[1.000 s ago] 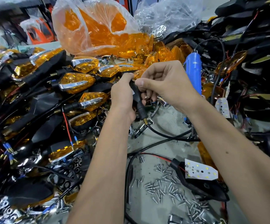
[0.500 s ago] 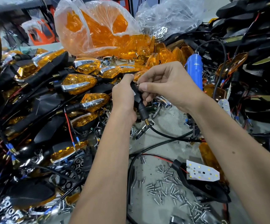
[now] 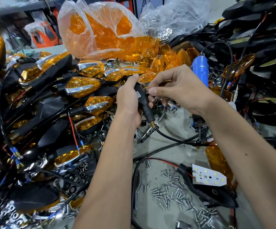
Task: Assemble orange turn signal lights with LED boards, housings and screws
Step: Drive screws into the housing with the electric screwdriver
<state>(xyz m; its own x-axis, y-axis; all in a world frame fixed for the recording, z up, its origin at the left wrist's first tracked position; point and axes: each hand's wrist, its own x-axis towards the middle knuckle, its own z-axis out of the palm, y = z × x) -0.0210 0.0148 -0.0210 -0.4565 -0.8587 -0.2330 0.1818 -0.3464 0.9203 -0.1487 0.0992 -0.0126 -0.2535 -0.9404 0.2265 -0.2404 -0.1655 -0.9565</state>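
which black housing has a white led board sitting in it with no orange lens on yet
The open black housing lying at lower right beside the loose screws; its white LED board is bare. The finished lights piled at left all carry orange lenses.

The left side is being blocked by a heap of finished orange-lensed black turn signals [image 3: 77,90]. Bare grey desk [image 3: 175,128] is being left open between the forearms, though it is being crossed by black cables [image 3: 170,138] and strewn with small silver screws [image 3: 172,192].
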